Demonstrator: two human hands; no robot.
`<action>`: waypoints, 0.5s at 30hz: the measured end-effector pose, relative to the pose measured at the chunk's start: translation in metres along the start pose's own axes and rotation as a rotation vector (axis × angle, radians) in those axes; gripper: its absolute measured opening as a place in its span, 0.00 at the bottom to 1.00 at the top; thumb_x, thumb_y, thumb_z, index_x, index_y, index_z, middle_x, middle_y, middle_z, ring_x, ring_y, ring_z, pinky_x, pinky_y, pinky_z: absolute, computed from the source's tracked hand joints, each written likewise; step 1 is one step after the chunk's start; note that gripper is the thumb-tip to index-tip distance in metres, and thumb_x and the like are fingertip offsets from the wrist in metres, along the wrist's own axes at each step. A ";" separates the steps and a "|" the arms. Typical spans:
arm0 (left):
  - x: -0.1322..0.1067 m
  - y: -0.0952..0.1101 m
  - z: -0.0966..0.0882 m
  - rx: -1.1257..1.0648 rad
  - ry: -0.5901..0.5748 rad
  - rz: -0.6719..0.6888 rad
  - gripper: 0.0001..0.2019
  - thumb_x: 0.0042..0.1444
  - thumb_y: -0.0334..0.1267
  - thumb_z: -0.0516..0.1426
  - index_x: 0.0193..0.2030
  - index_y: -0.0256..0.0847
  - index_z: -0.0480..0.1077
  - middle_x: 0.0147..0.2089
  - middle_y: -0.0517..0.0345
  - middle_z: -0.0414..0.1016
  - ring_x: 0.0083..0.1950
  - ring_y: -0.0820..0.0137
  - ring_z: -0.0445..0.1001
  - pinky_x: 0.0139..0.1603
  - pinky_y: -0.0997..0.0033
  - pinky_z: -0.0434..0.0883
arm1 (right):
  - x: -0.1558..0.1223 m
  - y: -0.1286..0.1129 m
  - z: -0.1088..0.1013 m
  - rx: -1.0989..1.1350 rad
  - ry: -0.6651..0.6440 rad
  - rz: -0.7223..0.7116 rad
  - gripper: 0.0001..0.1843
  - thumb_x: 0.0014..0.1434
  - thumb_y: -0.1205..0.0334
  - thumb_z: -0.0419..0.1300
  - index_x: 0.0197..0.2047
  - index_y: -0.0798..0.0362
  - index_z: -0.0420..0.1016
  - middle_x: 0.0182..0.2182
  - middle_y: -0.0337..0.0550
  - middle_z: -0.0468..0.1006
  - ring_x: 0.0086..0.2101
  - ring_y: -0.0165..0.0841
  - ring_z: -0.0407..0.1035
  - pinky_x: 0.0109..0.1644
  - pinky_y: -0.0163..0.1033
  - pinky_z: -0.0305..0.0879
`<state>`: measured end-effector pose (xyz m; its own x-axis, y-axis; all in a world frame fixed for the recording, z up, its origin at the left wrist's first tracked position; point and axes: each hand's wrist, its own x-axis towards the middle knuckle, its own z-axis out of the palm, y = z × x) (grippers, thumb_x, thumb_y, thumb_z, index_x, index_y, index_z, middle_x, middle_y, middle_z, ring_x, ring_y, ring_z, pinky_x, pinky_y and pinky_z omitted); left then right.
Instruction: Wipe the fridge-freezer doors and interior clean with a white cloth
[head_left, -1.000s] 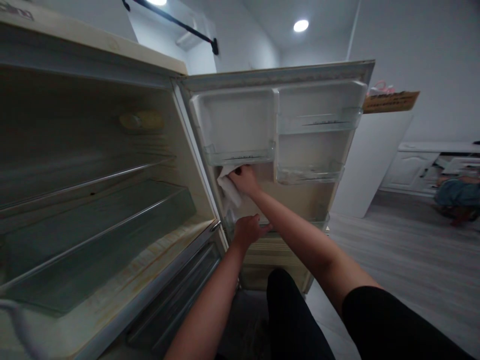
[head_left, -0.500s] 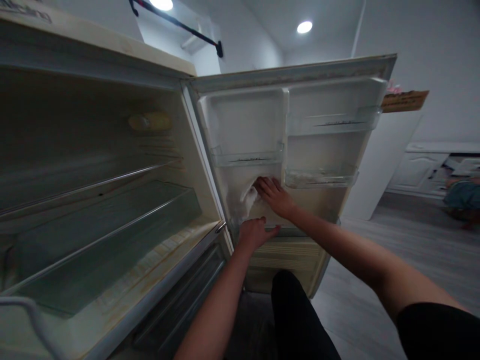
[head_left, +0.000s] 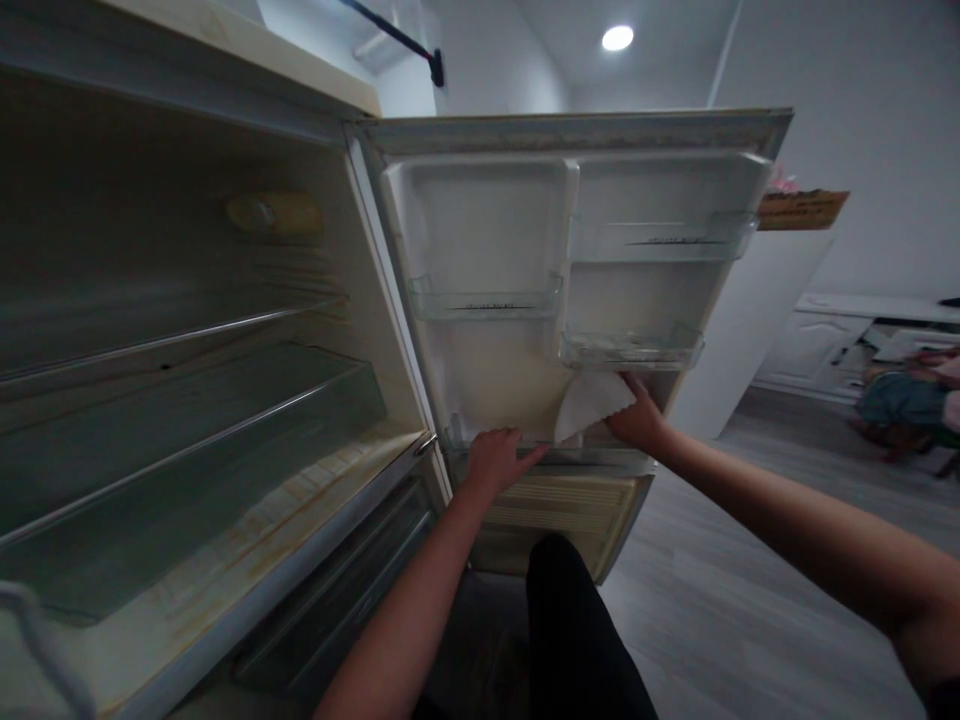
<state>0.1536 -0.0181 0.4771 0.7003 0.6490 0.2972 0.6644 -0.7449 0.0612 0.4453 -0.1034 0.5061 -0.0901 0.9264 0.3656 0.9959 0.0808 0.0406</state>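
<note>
My right hand (head_left: pixel 637 415) is closed on a white cloth (head_left: pixel 592 402), thin and with a scalloped edge. It hangs fanned out to the left of the hand, against the inner side of the open fridge door (head_left: pixel 495 230), just under the right-hand door shelf (head_left: pixel 630 352). My left hand (head_left: pixel 496 462) is at the lower door shelf (head_left: pixel 592 462). Its fingers bend over the rim and its thumb points right along the front; the fingertips are partly hidden.
On the left stands the open fridge with glass shelves (head_left: pixel 187 420) and a yellowish bottle (head_left: pixel 274 214) inside. Brownish stains mark its lower edge. Below are dark drawers (head_left: pixel 337 580). My knee (head_left: pixel 559 590) is close to the door. A cardboard box (head_left: pixel 802 210) sits beyond it.
My right hand has moved right and slightly down across the door with the cloth, which now shows more spread out. My left hand stays at the lower shelf. The view has shifted slightly.
</note>
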 end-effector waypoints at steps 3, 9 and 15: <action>-0.011 0.001 0.004 0.027 0.063 0.060 0.26 0.70 0.58 0.46 0.49 0.40 0.75 0.48 0.46 0.81 0.52 0.56 0.77 0.53 0.57 0.68 | 0.039 -0.030 0.012 -0.023 0.008 -0.277 0.34 0.63 0.64 0.54 0.73 0.56 0.63 0.73 0.54 0.57 0.72 0.47 0.51 0.78 0.58 0.41; -0.021 -0.002 0.009 0.011 0.085 0.069 0.23 0.70 0.56 0.48 0.48 0.40 0.74 0.48 0.46 0.79 0.53 0.56 0.75 0.56 0.55 0.67 | 0.137 -0.111 0.029 -0.049 0.093 -0.692 0.28 0.67 0.69 0.51 0.68 0.58 0.69 0.74 0.51 0.55 0.73 0.44 0.50 0.79 0.60 0.36; -0.023 -0.007 0.009 -0.002 0.089 0.083 0.22 0.70 0.56 0.49 0.50 0.40 0.73 0.50 0.46 0.79 0.56 0.55 0.75 0.58 0.55 0.66 | 0.142 -0.124 0.048 -0.088 -0.058 -0.776 0.28 0.64 0.71 0.57 0.67 0.49 0.70 0.74 0.45 0.56 0.74 0.39 0.47 0.78 0.57 0.39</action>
<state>0.1352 -0.0262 0.4612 0.7271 0.5689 0.3844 0.6045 -0.7959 0.0344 0.3098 0.0352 0.5087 -0.7571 0.6350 0.1533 0.6438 0.6858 0.3394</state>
